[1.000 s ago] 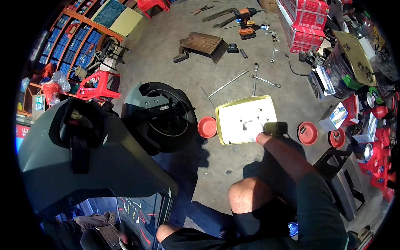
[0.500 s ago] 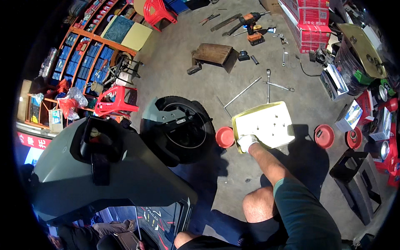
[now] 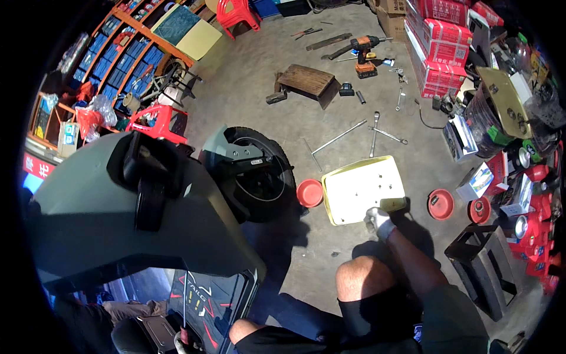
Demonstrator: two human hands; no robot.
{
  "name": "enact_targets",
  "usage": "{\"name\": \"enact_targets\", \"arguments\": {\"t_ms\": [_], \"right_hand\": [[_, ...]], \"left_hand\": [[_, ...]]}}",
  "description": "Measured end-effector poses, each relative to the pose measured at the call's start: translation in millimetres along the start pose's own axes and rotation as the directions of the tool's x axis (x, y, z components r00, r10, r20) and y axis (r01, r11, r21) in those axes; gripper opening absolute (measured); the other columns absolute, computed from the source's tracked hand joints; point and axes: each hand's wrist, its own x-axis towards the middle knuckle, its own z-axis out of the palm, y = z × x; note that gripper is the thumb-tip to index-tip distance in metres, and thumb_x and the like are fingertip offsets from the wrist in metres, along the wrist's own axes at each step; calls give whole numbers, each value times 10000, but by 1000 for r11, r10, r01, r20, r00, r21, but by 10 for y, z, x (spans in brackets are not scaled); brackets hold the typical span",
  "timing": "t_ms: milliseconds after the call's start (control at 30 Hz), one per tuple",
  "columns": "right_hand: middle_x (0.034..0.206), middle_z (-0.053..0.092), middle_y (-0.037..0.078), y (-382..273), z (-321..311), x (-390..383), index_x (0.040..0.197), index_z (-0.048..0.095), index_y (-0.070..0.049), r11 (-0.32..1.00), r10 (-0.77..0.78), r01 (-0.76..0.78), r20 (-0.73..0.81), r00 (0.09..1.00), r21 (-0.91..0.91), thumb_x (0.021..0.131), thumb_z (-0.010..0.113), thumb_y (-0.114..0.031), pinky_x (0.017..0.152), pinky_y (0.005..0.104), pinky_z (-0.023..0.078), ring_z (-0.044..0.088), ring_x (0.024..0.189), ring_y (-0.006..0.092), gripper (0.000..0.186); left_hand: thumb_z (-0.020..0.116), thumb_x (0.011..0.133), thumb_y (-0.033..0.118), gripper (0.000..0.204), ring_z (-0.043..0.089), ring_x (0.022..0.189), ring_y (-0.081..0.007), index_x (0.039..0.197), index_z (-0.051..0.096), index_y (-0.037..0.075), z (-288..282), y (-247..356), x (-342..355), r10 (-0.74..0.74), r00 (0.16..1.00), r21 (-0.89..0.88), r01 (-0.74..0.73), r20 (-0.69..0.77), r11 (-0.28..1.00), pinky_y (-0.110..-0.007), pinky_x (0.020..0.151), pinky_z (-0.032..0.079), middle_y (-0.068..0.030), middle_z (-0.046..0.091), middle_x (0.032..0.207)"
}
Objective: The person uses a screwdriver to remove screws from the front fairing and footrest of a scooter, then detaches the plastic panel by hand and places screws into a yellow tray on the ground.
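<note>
My right hand (image 3: 379, 223), in a whitish glove, is at the near edge of a shallow cream-yellow tray (image 3: 328, 197). Its fingers are curled together; what they hold, if anything, is too small to make out. Several small dark pieces, like screws, are scattered in the tray. At the lower left edge my left hand (image 3: 180, 344), gloved and partly cut off, grips a screwdriver (image 3: 184, 335) with a red handle. Its long thin shaft points up over the scooter's black footboard (image 3: 203, 295). The grey-green scooter body (image 3: 106, 206) and front wheel (image 3: 259, 177) fill the left.
Red round dishes (image 3: 309, 193) (image 3: 440, 204) flank the tray. Beyond it lie wrenches (image 3: 375, 133), a T-handle bar (image 3: 339, 137), a wooden block (image 3: 306, 79) and a cordless drill (image 3: 364, 53). A black frame (image 3: 483, 265) and boxes (image 3: 445, 50) stand right. Another person's trousers show lower left.
My right hand has moved from the tray's near left corner to its near right side and drawn back toward me. More of the screwdriver and my left hand shows at the lower edge.
</note>
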Motion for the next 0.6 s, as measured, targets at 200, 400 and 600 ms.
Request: {"name": "enact_targets", "arguments": {"t_ms": [200,400,600], "right_hand": [[722,574,78,-325,-378,-347,907,611,-72,953,-301,276,501,811,127,930,520,-165,546,319,463,540,635,186,133],[826,613,79,-1293,1206,-1592,1086,614,22,964,-261,224,339,904,144,902,583,-53,596,331,511,592,687,194,200],[831,603,80,-1219,1941,-1716,938,565,-40,986,-168,132,542,823,104,895,581,-34,555,327,543,630,691,228,47]], "left_hand": [[628,925,325,378,580,865,-129,1196,595,63,-157,-30,80,44,986,30,-50,164,998,-245,686,437,-51,648,1134],[602,949,228,304,566,536,-122,1143,598,-5,-482,86,264,85,966,61,-103,243,993,-254,459,451,-111,669,811],[629,894,95,294,603,688,-75,1158,644,-30,-576,113,240,34,924,271,-146,380,951,-229,606,479,-75,707,865]]}}
